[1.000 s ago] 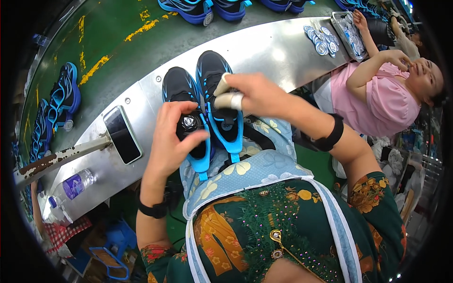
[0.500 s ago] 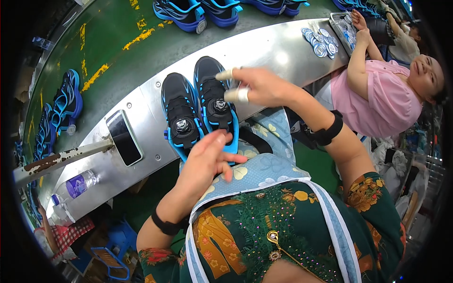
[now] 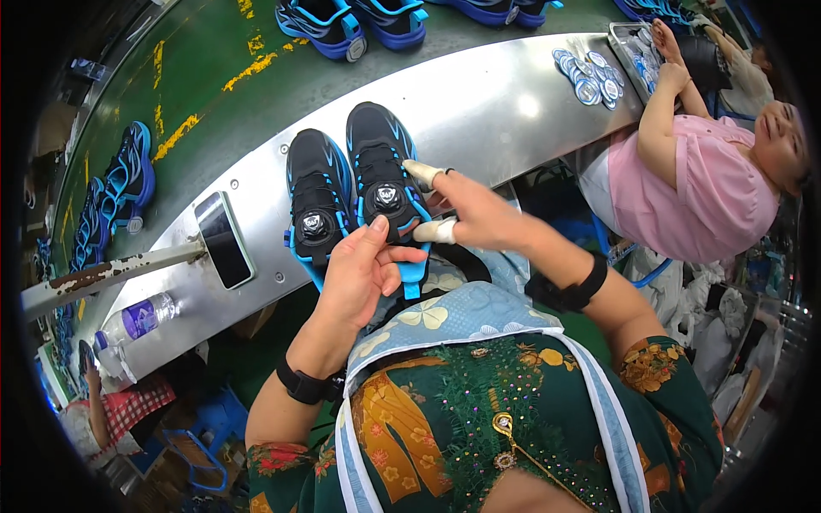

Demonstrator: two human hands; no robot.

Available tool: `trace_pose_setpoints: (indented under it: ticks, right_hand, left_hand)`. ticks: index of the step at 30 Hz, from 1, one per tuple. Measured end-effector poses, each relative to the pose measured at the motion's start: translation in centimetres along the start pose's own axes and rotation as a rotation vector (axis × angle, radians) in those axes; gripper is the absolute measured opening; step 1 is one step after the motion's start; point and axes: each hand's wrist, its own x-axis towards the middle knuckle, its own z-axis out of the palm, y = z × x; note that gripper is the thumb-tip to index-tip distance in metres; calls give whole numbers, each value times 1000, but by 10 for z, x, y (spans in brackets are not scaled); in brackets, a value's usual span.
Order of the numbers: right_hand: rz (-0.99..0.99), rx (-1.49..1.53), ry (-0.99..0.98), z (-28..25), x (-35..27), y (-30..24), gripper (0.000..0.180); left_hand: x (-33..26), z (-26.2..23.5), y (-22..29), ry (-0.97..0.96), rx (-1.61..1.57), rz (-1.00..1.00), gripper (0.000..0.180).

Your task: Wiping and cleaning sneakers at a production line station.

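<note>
Two black sneakers with blue trim and round dials stand side by side before me, toes pointing away: the left sneaker and the right sneaker. My left hand pinches at the tongue and collar of the right sneaker, below its dial; its fingers partly hide that edge. Against the same shoe's right side is my right hand, with pale covers on thumb and index finger. Those two digits are spread apart, the index tip touching near the laces and the thumb near the collar.
The sneakers rest on a curved metal bench, with a phone and a bottle to the left. Round badges lie at the right. More sneakers stand on the green surface beyond. A co-worker sits at right.
My right hand has come down and nearer, onto the right sneaker's side. The left hand's fingers have closed at the collar. Both sneakers have shifted slightly left.
</note>
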Motion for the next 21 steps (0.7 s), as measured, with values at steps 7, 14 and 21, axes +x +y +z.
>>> trace_pose_setpoints:
  ticks: [7,14,21]
  right_hand:
    - [-335,-83,-188,-38,47,-28,52]
    - [-224,-139,378,20,32,-23,36]
    - [-285,-59,19,-27,48,-19,32]
  left_hand:
    - [7,-1,-11,-103,-96,22,24]
    - [16,-4,-21,-134,-33,67,31]
    - [21,-7,-13,-219,-110,-47,30]
